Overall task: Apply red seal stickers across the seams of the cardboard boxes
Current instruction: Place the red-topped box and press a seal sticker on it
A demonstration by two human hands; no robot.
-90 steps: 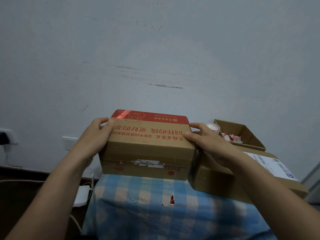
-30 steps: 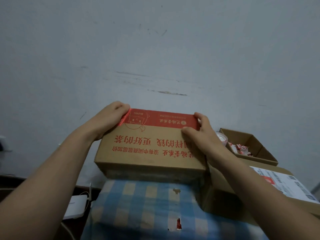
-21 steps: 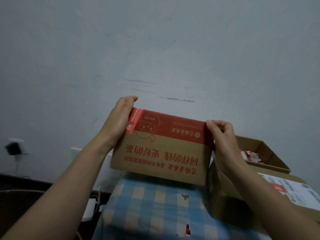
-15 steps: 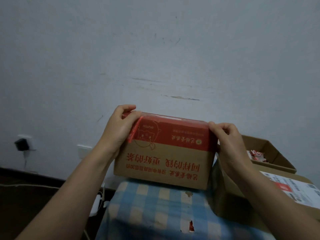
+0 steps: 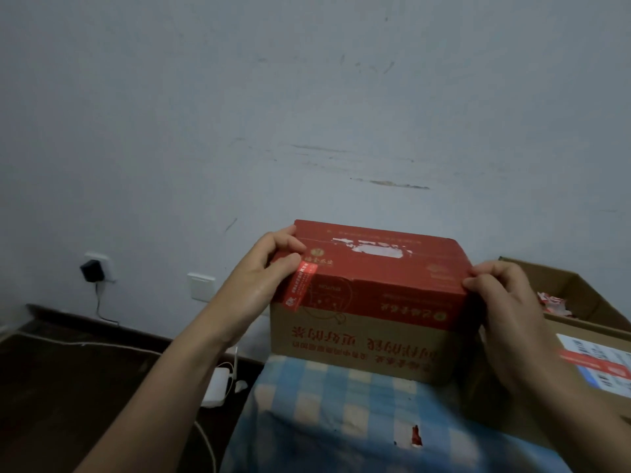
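A cardboard box (image 5: 368, 322) with a red top band and red printed characters stands on a blue checked cloth (image 5: 341, 411). Its red top face shows a torn white patch along the seam. A red seal sticker (image 5: 300, 285) runs over its upper left edge. My left hand (image 5: 269, 271) grips that left corner, thumb on top next to the sticker. My right hand (image 5: 502, 295) grips the box's upper right corner with curled fingers.
A second cardboard box (image 5: 580, 367) with a white label and a red sticker lies at the right. Behind it an open box (image 5: 577, 288) holds red-and-white scraps. A wall socket with plug (image 5: 93, 269) and a white adapter (image 5: 218, 387) with cables sit at the left.
Both hands have tipped the box toward me, so its red top face with the torn patch now shows. My hands shifted from the sides to the upper corners.
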